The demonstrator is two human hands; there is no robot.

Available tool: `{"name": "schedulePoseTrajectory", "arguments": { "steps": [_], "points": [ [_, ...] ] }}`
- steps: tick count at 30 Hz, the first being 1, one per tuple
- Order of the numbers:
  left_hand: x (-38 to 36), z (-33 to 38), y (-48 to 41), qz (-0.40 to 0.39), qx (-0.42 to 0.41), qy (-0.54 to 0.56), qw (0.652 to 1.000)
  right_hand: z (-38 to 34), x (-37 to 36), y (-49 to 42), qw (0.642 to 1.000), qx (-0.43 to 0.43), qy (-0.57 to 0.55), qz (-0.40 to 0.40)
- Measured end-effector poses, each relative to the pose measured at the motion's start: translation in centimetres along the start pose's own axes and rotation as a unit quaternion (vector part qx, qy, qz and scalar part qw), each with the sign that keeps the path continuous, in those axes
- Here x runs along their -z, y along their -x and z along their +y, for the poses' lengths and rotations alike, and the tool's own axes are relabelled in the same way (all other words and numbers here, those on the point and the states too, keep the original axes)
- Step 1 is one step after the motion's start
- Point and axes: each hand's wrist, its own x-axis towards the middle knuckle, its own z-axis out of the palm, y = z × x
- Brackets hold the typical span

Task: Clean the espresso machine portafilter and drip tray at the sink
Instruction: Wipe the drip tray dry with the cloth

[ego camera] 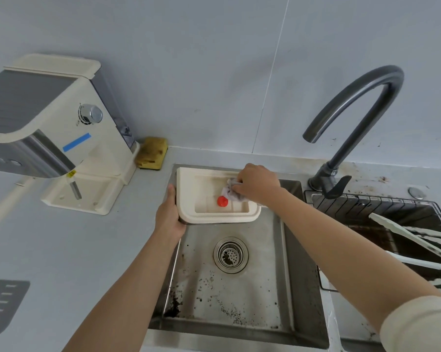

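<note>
The cream drip tray (pixel 189 196) is held above the far end of the steel sink (pixel 285 295). My left hand (pixel 169 214) grips its left front corner. My right hand (pixel 257 184) pinches a crumpled pale cloth (pixel 233 193) and presses it inside the tray's hollow. A small red float (pixel 222 201) stands in the tray just in front of the cloth. The sink floor is speckled with dark coffee grounds around the drain (pixel 230 254). No portafilter is visible.
The cream espresso machine (pixel 62 138) stands on the counter at left, a yellow sponge (pixel 152 153) behind it. A dark grille (pixel 3 303) lies at the lower left. The grey tap (pixel 354 118) arches at right above a wire rack (pixel 381 212) with white tongs.
</note>
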Motion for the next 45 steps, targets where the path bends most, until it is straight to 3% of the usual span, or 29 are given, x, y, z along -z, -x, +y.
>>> {"name": "schedulePoseTrajectory", "arguments": {
  "steps": [7,12,16,22,30,35,40,45],
  "points": [
    [-0.4,0.0,0.1,0.015,0.000,0.003,1.000,0.5,-1.1,0.9,0.992,0.091,0.075,-0.047],
    [-0.4,0.0,0.3,0.006,0.000,-0.013,1.000,2.1,-0.6,1.1,0.991,0.065,-0.082,-0.081],
    [-0.4,0.8,0.0,-0.006,-0.002,0.003,1.000,2.8,0.6,1.6,0.978,0.034,-0.206,0.023],
    [-0.2,0.8,-0.4,-0.022,0.016,0.016,1.000,3.0,0.2,1.5,0.961,0.004,-0.173,0.214],
    [-0.1,1.7,-0.3,0.018,0.016,0.061,0.998,3.0,-2.6,2.1,0.983,0.012,-0.151,0.102],
    [-0.3,2.0,0.0,0.034,0.008,0.077,0.996,2.4,-3.3,2.3,0.962,-0.016,-0.264,0.068],
    [-1.9,2.0,0.8,0.072,0.019,0.113,0.991,-0.2,-2.3,3.7,0.926,-0.023,-0.354,0.132],
    [-4.0,1.3,1.6,0.034,0.050,0.188,0.980,-4.8,-2.5,5.6,0.886,-0.003,-0.404,0.228]
  ]
}}
